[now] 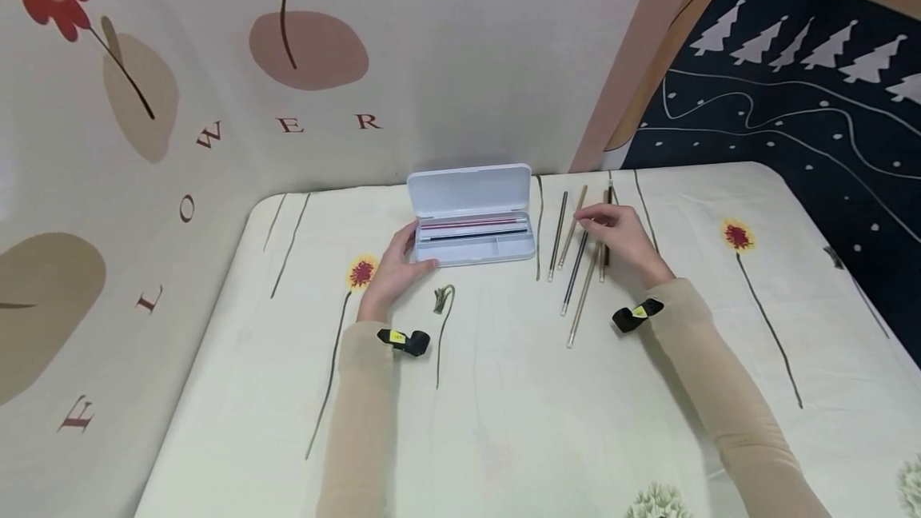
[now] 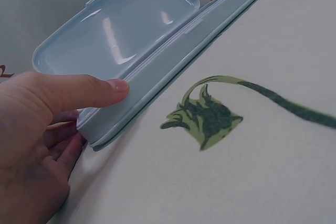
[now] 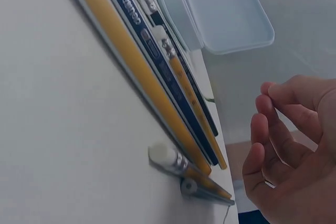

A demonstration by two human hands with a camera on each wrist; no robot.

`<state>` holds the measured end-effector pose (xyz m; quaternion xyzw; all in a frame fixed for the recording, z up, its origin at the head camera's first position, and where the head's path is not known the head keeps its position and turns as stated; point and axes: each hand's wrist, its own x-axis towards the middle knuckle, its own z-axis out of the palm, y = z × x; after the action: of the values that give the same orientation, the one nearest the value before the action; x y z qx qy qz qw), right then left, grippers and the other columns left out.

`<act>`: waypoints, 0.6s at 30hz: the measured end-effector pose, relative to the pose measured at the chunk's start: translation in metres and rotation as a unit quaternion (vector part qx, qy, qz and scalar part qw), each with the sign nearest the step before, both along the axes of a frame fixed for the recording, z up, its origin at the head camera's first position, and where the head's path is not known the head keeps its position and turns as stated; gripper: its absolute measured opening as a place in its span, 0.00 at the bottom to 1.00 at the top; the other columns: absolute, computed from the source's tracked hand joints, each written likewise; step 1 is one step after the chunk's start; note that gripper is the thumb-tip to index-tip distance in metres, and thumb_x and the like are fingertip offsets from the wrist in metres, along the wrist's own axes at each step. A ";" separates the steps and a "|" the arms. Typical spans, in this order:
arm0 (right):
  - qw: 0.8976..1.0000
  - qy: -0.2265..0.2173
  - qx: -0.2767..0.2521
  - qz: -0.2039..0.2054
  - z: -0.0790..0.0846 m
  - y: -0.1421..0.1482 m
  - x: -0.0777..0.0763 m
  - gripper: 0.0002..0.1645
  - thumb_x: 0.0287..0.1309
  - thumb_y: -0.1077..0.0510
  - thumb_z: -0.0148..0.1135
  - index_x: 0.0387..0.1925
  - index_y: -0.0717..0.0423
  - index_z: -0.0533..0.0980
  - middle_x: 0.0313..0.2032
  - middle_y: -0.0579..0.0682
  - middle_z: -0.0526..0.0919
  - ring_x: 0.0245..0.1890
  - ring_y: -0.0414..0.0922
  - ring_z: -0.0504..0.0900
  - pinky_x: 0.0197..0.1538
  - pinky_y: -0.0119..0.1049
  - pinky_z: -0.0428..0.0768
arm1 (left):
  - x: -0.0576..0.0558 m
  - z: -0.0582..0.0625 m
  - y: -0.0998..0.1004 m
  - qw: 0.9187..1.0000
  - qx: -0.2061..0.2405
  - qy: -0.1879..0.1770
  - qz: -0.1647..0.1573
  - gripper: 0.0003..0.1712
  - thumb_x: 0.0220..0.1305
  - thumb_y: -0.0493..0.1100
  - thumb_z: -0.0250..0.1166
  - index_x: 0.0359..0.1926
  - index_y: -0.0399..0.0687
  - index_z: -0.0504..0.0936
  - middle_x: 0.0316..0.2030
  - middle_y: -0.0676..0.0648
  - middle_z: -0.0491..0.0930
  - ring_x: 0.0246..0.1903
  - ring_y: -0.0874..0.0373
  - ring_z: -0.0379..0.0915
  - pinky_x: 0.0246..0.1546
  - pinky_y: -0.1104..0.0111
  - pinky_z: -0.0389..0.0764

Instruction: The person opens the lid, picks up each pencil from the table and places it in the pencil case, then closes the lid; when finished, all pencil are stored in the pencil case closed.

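An opened pale blue pencil case [image 1: 460,249] stands near the table's far edge with its lid raised. Inside lie a reddish pencil [image 1: 471,224] and a dark pencil [image 1: 473,236]. My left hand [image 1: 392,268] holds the case's left end, its thumb [image 2: 89,92] on the front wall. Over the loose pencils to the right hovers my right hand [image 1: 622,240], fingers loosely bent and the thumb meeting the index fingertip; I see nothing between them. Below it lie a yellow pencil [image 3: 123,45], a dark blue pencil [image 3: 149,51] and several others with white erasers.
The pale tablecloth [image 1: 489,390] carries printed flowers and stems. A printed green bud [image 2: 202,116] lies in front of the case. Behind the table hangs a light cloth [image 1: 489,86], with a dark tree-patterned cloth [image 1: 777,118] at the right.
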<state>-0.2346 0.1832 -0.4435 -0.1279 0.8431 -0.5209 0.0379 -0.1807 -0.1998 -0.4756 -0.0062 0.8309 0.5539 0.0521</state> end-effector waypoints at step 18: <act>0.995 -0.035 0.008 -0.088 -0.011 0.029 0.004 0.16 0.66 0.61 0.57 0.51 0.67 0.78 0.48 0.61 0.80 0.36 0.35 0.76 0.35 0.25 0.76 | -0.002 -0.003 0.000 1.000 0.003 -0.005 0.006 0.49 0.55 0.34 0.70 0.74 0.45 0.54 0.72 0.42 0.53 0.71 0.50 0.47 0.70 0.63 0.49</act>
<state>-0.2302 0.2118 -0.4542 -0.0345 0.8532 -0.5200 0.0225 -0.1829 -0.1997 -0.4789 -0.0136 0.8291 0.5565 0.0527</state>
